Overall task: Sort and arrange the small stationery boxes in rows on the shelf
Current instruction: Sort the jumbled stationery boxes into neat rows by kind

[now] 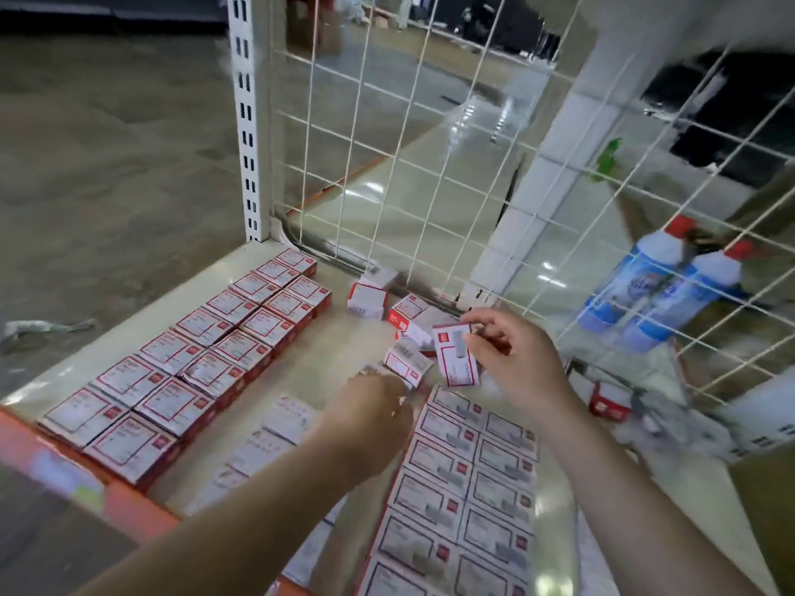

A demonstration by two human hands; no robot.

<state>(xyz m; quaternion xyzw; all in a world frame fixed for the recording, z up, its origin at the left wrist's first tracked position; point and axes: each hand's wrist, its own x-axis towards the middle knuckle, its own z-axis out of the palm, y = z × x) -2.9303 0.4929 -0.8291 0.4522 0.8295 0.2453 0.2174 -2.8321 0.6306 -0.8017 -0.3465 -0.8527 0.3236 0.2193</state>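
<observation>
Stationery boxes cover much of the shelf point(275, 255), a pale metal deck with an orange front lip and a wire grid point(430, 122) behind it. By my reading the job is well past halfway. The biggest finished block is the double row on the left point(189, 363), running from the front lip back toward the slotted upright point(247, 114), box against box, labels up. A second double row point(469, 479) lies flat on the right, beneath and between the forearms, and looks just as tidy. Between the two blocks a paler row point(275, 436) lies partly hidden by the left arm; I cannot tell how complete it is.

What is left is the loose heap point(400, 320) near the grid at the back: a handful of boxes tipped on edges and sides, some touching one another, none lined up. One more red box point(608, 400) lies off to the right, apart from the rest.

Each box is small, white-faced with a red border and a red logo square, red on its sides; the print is too blurred to read.

The right hand point(512, 354) pinches one box point(456, 359) upright between thumb and fingers, just above the far end of the right block. The left hand point(370, 419) reaches into the heap with fingers curled at a tilted box point(406, 363); whether its grip has closed on it I cannot tell.
</observation>
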